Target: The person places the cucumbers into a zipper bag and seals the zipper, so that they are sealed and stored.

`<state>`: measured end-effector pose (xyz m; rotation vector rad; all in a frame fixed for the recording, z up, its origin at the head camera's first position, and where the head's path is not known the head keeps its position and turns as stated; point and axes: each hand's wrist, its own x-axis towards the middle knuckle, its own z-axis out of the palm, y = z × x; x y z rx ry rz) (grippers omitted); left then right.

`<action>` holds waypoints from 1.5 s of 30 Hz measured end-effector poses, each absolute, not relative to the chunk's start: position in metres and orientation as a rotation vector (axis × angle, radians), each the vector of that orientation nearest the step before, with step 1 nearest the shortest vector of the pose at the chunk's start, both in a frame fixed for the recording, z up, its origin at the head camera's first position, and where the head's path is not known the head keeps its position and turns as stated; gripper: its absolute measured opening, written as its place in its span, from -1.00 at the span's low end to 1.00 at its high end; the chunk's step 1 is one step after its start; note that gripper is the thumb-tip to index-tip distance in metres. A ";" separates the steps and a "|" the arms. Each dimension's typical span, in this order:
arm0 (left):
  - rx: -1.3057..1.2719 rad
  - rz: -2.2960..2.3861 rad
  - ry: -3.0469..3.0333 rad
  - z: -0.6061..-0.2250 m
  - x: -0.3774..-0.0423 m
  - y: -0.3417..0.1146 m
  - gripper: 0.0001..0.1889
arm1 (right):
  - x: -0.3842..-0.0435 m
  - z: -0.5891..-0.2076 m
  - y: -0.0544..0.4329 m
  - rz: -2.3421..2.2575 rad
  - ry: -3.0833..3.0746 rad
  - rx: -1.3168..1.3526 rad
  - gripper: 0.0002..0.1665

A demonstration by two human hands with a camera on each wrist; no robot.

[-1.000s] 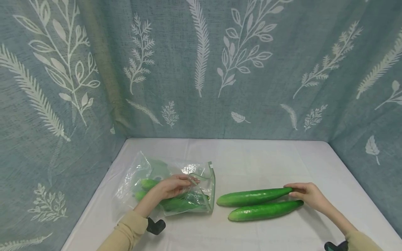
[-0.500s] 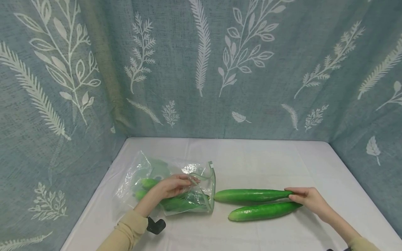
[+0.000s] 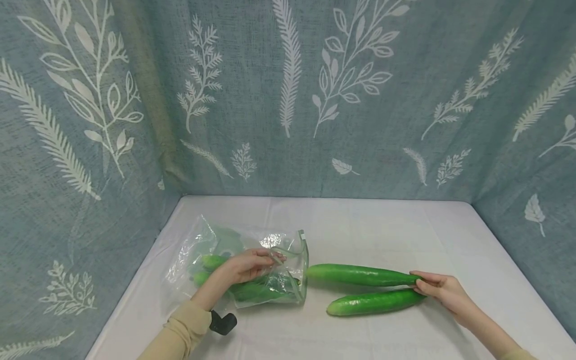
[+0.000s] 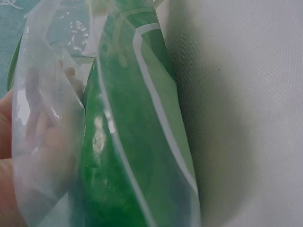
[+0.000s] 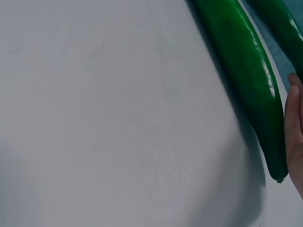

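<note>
A clear zip bag (image 3: 305, 272) with a green-edged mouth lies on its side at the left of the table, its mouth facing right. Several cucumbers (image 3: 252, 292) are inside it. My left hand (image 3: 247, 266) holds the bag's upper film near the mouth, raising it; in the left wrist view its fingers (image 4: 5, 127) show beside the film. My right hand (image 3: 445, 295) pinches the stem end of the rear cucumber (image 3: 360, 275), whose pale tip is right at the bag's mouth. The front cucumber (image 3: 373, 303) lies on the cloth just nearer, close below the right fingertips.
A white cloth (image 3: 382, 230) covers the table. Blue-green curtains (image 3: 288, 165) with white leaf prints stand behind and on both sides. A black wrist mount (image 3: 223, 322) sits under the left cuff.
My right hand has taken the rear cucumber by its stem end and moved it left to the bag's mouth, its tip swinging upward in view. The left hand and bag stay nearly still.
</note>
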<state>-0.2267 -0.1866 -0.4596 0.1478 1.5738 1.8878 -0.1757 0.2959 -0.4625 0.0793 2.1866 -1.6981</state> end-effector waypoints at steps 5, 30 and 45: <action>0.168 1.887 1.571 -0.458 -0.227 -0.188 -0.67 | -0.175 -0.461 0.296 -1.890 1.994 0.075 -0.63; 0.152 1.913 1.562 -0.457 -0.224 -0.189 -0.65 | -0.175 -0.458 0.280 -1.890 2.033 0.096 -0.40; 0.151 1.912 1.551 -0.456 -0.223 -0.187 -0.66 | -0.178 -0.454 0.265 -1.741 2.225 0.100 -0.31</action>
